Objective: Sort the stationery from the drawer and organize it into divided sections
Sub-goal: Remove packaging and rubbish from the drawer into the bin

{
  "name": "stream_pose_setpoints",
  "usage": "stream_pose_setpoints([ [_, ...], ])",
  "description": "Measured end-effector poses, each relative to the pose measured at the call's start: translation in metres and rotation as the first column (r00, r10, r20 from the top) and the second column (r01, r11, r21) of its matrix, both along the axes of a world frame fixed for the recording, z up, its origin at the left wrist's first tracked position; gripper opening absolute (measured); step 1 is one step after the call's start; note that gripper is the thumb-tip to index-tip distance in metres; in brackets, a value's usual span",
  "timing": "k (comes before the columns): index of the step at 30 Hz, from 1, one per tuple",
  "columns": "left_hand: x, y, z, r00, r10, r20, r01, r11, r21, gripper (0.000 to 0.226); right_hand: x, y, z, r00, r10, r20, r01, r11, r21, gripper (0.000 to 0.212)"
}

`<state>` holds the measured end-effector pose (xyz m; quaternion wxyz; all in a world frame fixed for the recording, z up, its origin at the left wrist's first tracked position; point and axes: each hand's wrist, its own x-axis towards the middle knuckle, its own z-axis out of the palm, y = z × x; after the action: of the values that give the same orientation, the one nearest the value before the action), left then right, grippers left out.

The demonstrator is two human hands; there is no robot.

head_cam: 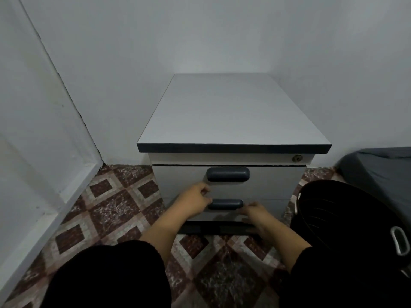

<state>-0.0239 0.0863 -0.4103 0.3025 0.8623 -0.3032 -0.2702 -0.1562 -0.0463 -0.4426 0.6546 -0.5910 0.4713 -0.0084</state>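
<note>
Fingers of left hand (195, 200) and right hand (252, 211) curled on ends of lower drawer handle (225, 204), drawer closed

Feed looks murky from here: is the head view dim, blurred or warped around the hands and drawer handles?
Head view: dim, flat lighting; wide-angle bending at the walls; left hand and right hand slightly soft at the lower handle; upper handle readable; black basket interior lost in darkness.

Both hands met the lower drawer handle (225, 204) of a grey cabinet (231, 112): left hand (194, 200), right hand (254, 211), fingers curled at its ends.
</note>
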Motion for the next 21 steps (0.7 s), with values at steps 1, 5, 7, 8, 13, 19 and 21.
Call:
stream_pose_setpoints([
  [1,0.002,-0.002,-0.001,1.000,0.017,-0.008,-0.017,1.000,-0.020,0.036,0.003,0.002,-0.002,0.997,-0.063,0.033,0.060,0.994,0.087,0.029],
  [5,0.006,-0.006,-0.002,0.998,0.063,-0.019,-0.064,0.996,-0.058,0.027,0.010,0.006,-0.008,0.979,-0.170,0.115,0.127,0.941,0.312,0.032],
  [7,0.008,-0.005,-0.003,0.998,0.064,-0.021,-0.065,0.996,-0.063,0.025,0.012,0.008,-0.010,0.966,-0.208,0.153,0.137,0.915,0.381,0.029],
  [8,0.009,-0.005,-0.003,0.998,0.058,-0.025,-0.060,0.996,-0.067,0.025,0.012,0.010,-0.010,0.963,-0.217,0.160,0.139,0.908,0.396,0.027],
  [13,0.012,-0.002,-0.003,0.999,0.035,-0.026,-0.037,0.997,-0.068,0.027,0.012,0.023,-0.015,0.944,-0.270,0.189,0.176,0.898,0.404,0.052],
  [19,0.012,0.000,-0.001,0.999,0.008,-0.037,-0.011,0.997,-0.082,0.028,-0.001,0.031,-0.018,0.940,-0.286,0.184,0.199,0.901,0.385,0.056],
  [21,0.011,0.001,0.000,0.999,-0.003,-0.035,0.000,0.997,-0.078,0.029,-0.007,0.035,-0.020,0.939,-0.301,0.164,0.215,0.891,0.400,0.054],
])
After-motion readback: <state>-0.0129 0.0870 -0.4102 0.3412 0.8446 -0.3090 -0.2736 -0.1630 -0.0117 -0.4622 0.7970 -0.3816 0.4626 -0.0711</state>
